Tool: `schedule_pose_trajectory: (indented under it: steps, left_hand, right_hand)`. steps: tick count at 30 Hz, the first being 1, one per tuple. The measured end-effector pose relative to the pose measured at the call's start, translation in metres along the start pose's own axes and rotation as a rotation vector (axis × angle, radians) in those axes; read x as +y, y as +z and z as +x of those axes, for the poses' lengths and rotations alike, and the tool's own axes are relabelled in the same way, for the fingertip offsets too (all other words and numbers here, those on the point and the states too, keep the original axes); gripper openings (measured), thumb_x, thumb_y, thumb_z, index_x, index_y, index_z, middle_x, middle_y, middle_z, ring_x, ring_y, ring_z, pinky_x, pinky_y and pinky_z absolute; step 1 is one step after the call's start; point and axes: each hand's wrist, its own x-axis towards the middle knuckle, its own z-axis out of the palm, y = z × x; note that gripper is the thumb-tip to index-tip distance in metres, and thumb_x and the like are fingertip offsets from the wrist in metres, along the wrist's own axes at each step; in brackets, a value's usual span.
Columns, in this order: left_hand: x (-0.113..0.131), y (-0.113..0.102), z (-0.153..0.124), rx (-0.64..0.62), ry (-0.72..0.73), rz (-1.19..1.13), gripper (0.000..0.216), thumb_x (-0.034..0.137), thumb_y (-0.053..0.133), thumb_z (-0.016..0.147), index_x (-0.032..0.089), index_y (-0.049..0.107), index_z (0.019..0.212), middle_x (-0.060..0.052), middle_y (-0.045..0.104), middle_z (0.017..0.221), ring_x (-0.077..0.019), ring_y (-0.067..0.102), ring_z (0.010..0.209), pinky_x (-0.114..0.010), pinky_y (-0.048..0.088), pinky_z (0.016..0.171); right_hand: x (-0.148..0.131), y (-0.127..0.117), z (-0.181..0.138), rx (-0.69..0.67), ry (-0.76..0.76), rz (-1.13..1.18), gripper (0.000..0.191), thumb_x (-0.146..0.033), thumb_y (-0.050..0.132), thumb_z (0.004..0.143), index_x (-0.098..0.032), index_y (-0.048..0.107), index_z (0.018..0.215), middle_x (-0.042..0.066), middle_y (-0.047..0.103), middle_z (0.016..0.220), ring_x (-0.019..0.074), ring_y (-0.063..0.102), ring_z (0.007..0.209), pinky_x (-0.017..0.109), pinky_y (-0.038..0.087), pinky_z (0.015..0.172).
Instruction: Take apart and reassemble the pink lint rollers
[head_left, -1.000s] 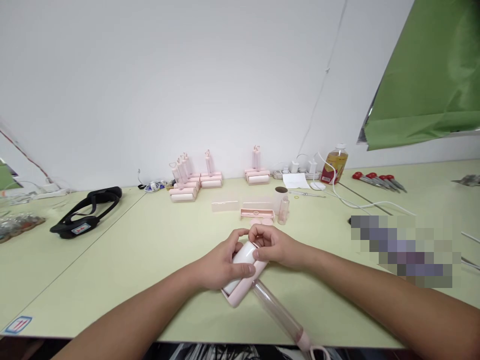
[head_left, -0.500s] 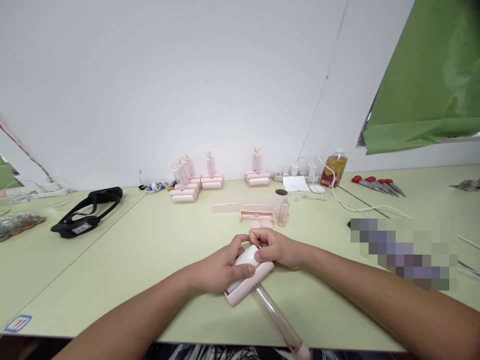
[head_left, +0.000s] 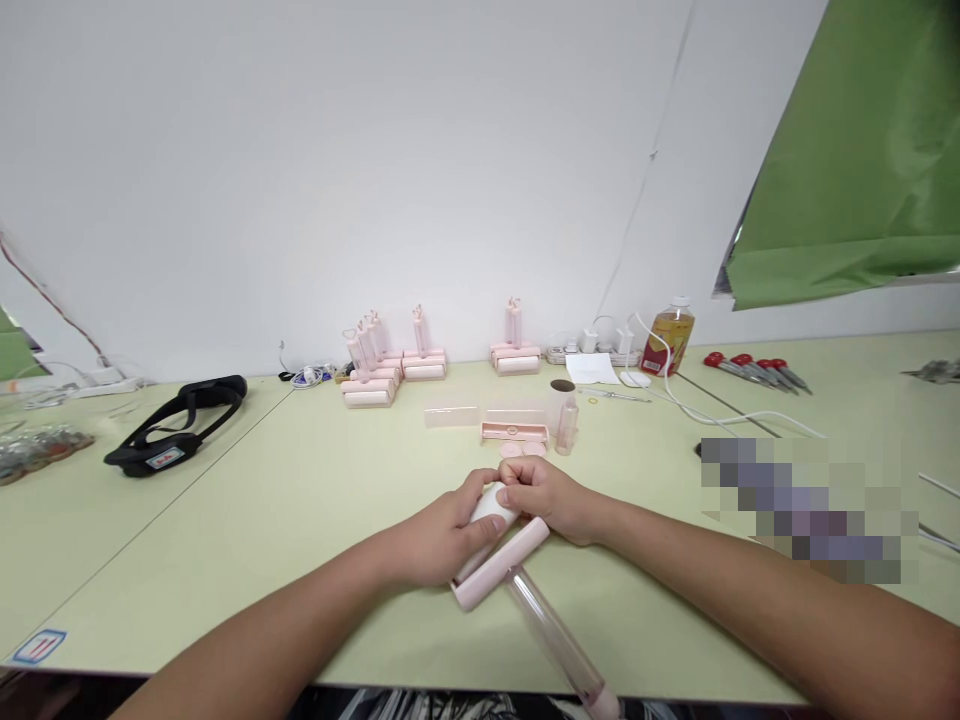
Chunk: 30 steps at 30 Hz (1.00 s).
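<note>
A pink lint roller (head_left: 501,563) with a clear tube handle (head_left: 555,632) lies on the pale green table near the front edge. Its white roll (head_left: 491,504) sits in the pink frame. My left hand (head_left: 442,540) is closed round the roll from the left, thumb on top. My right hand (head_left: 547,496) is closed on the roll's far end, fingers curled over it. The two hands touch each other over the roll.
Behind the hands lie a pink tray (head_left: 514,431), clear covers (head_left: 451,415), a small bottle (head_left: 566,423). Finished pink rollers (head_left: 373,378) stand by the wall. A black headset (head_left: 176,434) lies left; an oil bottle (head_left: 669,342), cable and red-handled tools (head_left: 757,370) right.
Both hands have turned a little on the roll, and the white roll has sunk lower into the pink frame. The roller has stayed in the same spot on the table.
</note>
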Motion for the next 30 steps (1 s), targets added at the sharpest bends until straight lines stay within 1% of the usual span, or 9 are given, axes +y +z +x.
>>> schedule_pose_trajectory:
  steps: [4,11,14,16,20,22,26,28,30]
  left_hand:
    - [-0.007,0.001,0.003,0.051,-0.045,-0.032,0.041,0.039,0.049,0.091,0.024,0.046,0.129,-0.005,0.062,0.118,-0.0229,0.055,0.107,-0.038,0.041,0.094]
    - [-0.009,0.003,0.003,0.105,-0.082,-0.021,0.04,0.04,0.05,0.089,0.024,0.05,0.125,-0.005,0.064,0.113,-0.0236,0.056,0.103,-0.037,0.041,0.09]
    - [-0.008,0.005,0.003,0.144,-0.128,0.026,0.042,0.044,0.047,0.09,0.024,0.047,0.127,-0.005,0.064,0.109,-0.0238,0.057,0.099,-0.036,0.042,0.086]
    - [-0.008,0.005,0.003,0.183,-0.16,0.073,0.045,0.047,0.046,0.09,0.024,0.044,0.129,-0.005,0.063,0.102,-0.0234,0.057,0.093,-0.036,0.042,0.082]
    - [-0.012,0.002,0.004,0.236,-0.17,0.095,0.047,0.049,0.049,0.087,0.024,0.041,0.126,-0.001,0.06,0.089,-0.0203,0.055,0.08,-0.033,0.043,0.072]
    - [-0.016,-0.001,0.007,0.296,-0.154,0.055,0.044,0.046,0.054,0.084,0.023,0.041,0.12,0.001,0.056,0.086,-0.0181,0.053,0.076,-0.03,0.042,0.068]
    - [-0.025,-0.009,0.016,0.491,-0.126,-0.133,0.038,0.038,0.064,0.078,0.023,0.037,0.101,0.004,0.05,0.08,-0.0137,0.049,0.07,-0.026,0.041,0.061]
    - [-0.028,-0.013,0.019,0.579,-0.08,-0.221,0.039,0.037,0.067,0.077,0.024,0.035,0.095,0.005,0.047,0.077,-0.0124,0.048,0.069,-0.024,0.041,0.059]
    - [-0.029,-0.015,0.02,0.643,-0.007,-0.257,0.04,0.036,0.068,0.077,0.024,0.035,0.094,0.006,0.046,0.078,-0.0115,0.047,0.069,-0.024,0.041,0.06]
  right_hand:
    - [0.003,-0.002,0.002,0.02,-0.012,-0.063,0.043,-0.047,0.072,0.072,-0.021,0.038,0.068,-0.009,0.039,0.054,0.007,0.034,0.048,0.021,0.023,0.044]
    - [0.001,-0.003,0.002,0.024,-0.038,-0.096,0.044,-0.052,0.071,0.073,-0.021,0.04,0.068,-0.01,0.038,0.051,0.0073,0.031,0.046,0.021,0.02,0.045]
    - [0.001,-0.002,0.002,0.038,-0.05,-0.144,0.045,-0.053,0.071,0.073,-0.02,0.042,0.065,-0.008,0.041,0.05,0.0076,0.033,0.047,0.022,0.022,0.046]
    - [0.001,-0.001,0.003,0.055,-0.053,-0.181,0.045,-0.054,0.071,0.073,-0.02,0.043,0.064,-0.007,0.044,0.05,0.0076,0.033,0.048,0.022,0.023,0.047]
    - [0.002,-0.001,0.003,0.063,-0.051,-0.213,0.039,-0.047,0.071,0.075,-0.02,0.043,0.067,-0.007,0.047,0.053,0.0084,0.037,0.05,0.023,0.027,0.048]
    - [0.002,-0.002,0.003,0.05,-0.051,-0.248,0.033,-0.041,0.07,0.076,-0.02,0.045,0.069,-0.007,0.047,0.055,0.0091,0.039,0.052,0.023,0.029,0.05]
    - [-0.001,-0.001,0.001,0.06,-0.07,-0.357,0.018,-0.031,0.065,0.078,-0.018,0.053,0.073,-0.006,0.044,0.059,0.0095,0.038,0.055,0.023,0.029,0.052]
    - [-0.003,-0.001,0.0,0.072,-0.09,-0.399,0.014,-0.028,0.063,0.078,-0.017,0.056,0.075,-0.005,0.045,0.061,0.01,0.039,0.057,0.024,0.03,0.054]
    - [-0.003,-0.002,-0.001,0.079,-0.097,-0.406,0.012,-0.027,0.062,0.079,-0.017,0.057,0.076,-0.005,0.048,0.063,0.0106,0.042,0.059,0.024,0.032,0.055]
